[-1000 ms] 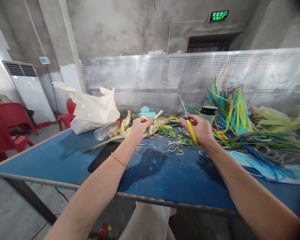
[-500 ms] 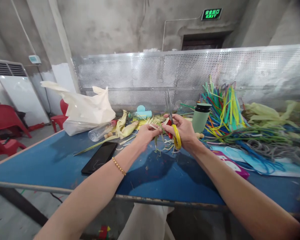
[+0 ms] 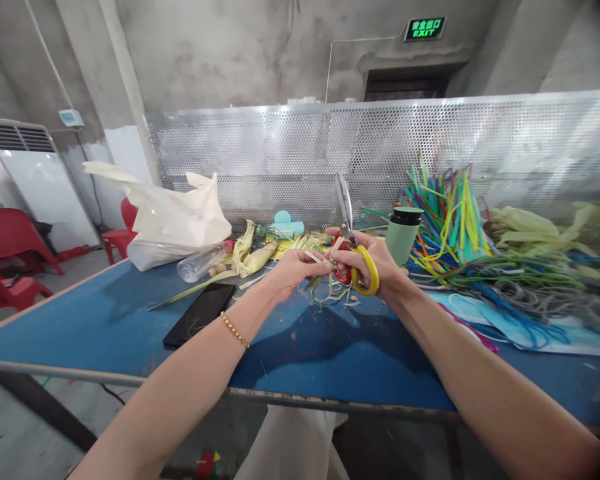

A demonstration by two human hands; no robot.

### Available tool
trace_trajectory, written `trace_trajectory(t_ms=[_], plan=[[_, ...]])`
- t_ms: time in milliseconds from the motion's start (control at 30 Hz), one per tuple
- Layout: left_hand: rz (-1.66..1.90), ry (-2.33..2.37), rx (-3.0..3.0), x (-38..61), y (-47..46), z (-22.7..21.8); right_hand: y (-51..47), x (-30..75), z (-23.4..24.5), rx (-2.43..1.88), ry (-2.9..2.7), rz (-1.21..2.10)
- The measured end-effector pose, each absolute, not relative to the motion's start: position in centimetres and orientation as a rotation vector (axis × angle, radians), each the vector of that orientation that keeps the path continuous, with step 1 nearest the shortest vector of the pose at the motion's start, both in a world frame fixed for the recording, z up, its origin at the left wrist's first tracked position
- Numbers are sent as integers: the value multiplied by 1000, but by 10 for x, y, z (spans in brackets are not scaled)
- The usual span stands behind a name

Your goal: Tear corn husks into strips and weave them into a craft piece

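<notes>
My right hand (image 3: pixel 375 267) is closed round a pair of scissors (image 3: pixel 353 250) with a yellow and a red handle ring; the blades point straight up. My left hand (image 3: pixel 293 270), with a gold bead bracelet on its wrist, pinches thin pale green leaf strips (image 3: pixel 320 288) that hang down between the two hands. Both hands meet above the blue table (image 3: pixel 105 320), just in front of a heap of corn husks (image 3: pixel 260 253) and cut green scraps.
A black phone (image 3: pixel 200 313) lies flat left of my hands. Behind it are a clear plastic bottle (image 3: pixel 203 261) and a white plastic bag (image 3: pixel 173 220). A green cup with a black lid (image 3: pixel 403 233), coloured strips (image 3: pixel 447 217) and husk piles fill the right side. Red chairs (image 3: pixel 5 260) stand at left.
Both hands drew back from the husk pile toward me and came together. The scissors swung from tilted to upright, and the left hand now holds leaf strips.
</notes>
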State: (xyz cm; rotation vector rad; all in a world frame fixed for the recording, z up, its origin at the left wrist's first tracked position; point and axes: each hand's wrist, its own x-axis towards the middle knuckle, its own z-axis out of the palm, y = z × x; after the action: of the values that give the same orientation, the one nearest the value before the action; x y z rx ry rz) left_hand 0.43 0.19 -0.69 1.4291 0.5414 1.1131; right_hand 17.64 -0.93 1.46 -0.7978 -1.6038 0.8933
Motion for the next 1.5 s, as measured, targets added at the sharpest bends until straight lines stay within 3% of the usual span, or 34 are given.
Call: trace_trajectory(t_ms=[167, 333, 567, 1500], plan=[[1285, 608, 1249, 2, 11, -8, -10, 183, 22, -993, -1601, 638], [1476, 676, 1148, -8, 20, -2, -4, 200, 20, -1192, -1973, 455], [1475, 682, 1171, -10, 21, -1, -6, 197, 17, -1197, -2162, 606], [1373, 616, 1158, -10, 23, -1, -9, 198, 16, -1239, -1977, 843]])
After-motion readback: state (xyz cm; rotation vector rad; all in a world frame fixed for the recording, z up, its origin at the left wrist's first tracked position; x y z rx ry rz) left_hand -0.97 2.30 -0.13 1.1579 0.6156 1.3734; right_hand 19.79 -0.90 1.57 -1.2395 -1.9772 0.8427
